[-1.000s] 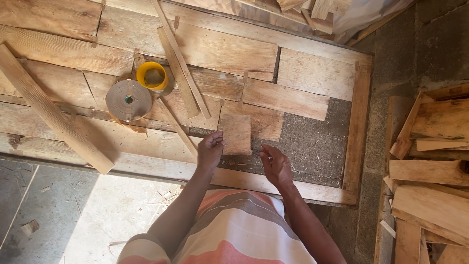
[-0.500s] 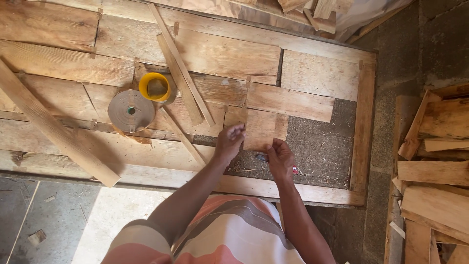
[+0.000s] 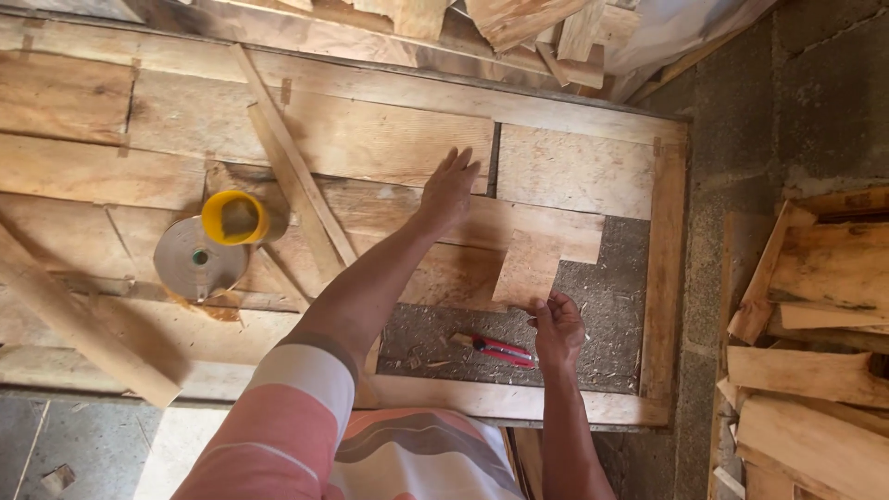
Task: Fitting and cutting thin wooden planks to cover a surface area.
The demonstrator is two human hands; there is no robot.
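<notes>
My left hand [image 3: 448,190] lies flat, fingers spread, on the wooden planks [image 3: 370,139] fixed inside a large wooden frame [image 3: 665,278]. My right hand [image 3: 557,329] pinches the near edge of a small square wooden piece [image 3: 528,268], which lies over the bare gap in the frame. A red-handled tool [image 3: 495,348] lies on the gritty floor in that gap, just left of my right hand.
A yellow cup [image 3: 235,218] and a round metal tin [image 3: 194,261] sit on the planks at the left. Thin slats [image 3: 296,176] lie diagonally across the boards. A thick beam [image 3: 74,324] lies at the far left. Stacked wood offcuts [image 3: 815,352] fill the right side.
My left hand let go of the small wooden piece and moved up onto the planks. The piece shifted right, and my right hand now holds its edge. The red-handled tool has come into view.
</notes>
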